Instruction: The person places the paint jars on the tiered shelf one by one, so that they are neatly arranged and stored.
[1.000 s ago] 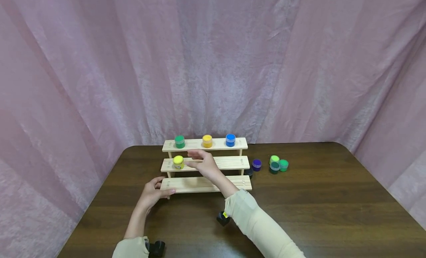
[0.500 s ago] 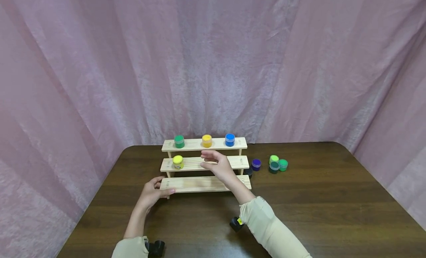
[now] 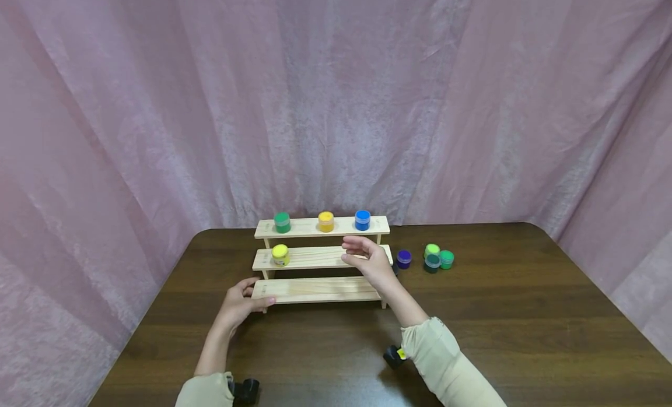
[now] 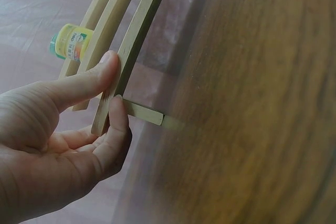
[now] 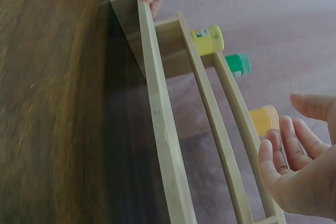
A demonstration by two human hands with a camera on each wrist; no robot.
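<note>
A three-tier wooden rack (image 3: 320, 287) stands on the table. My left hand (image 3: 238, 305) pinches the left end of its lowest shelf, thumb on top and fingers beneath, as the left wrist view shows. My right hand (image 3: 370, 267) is over the right part of the middle shelf, its fingers loosely bent with nothing between them. At the middle shelf's left end sits a yellow paint jar (image 3: 280, 255). On the top shelf are a green paint jar (image 3: 282, 222), an orange-yellow paint jar (image 3: 325, 221) and a blue paint jar (image 3: 362, 220).
Right of the rack, a purple jar (image 3: 403, 259) stands on the brown table (image 3: 504, 313). Beyond it are a light green jar (image 3: 432, 251), a dark green jar (image 3: 432, 263) and a green jar (image 3: 446, 259) close together. A pink curtain (image 3: 336, 104) hangs behind.
My right hand has moved right along the middle shelf, away from the yellow paint jar, which stays in place. My left hand keeps its hold on the lowest shelf.
</note>
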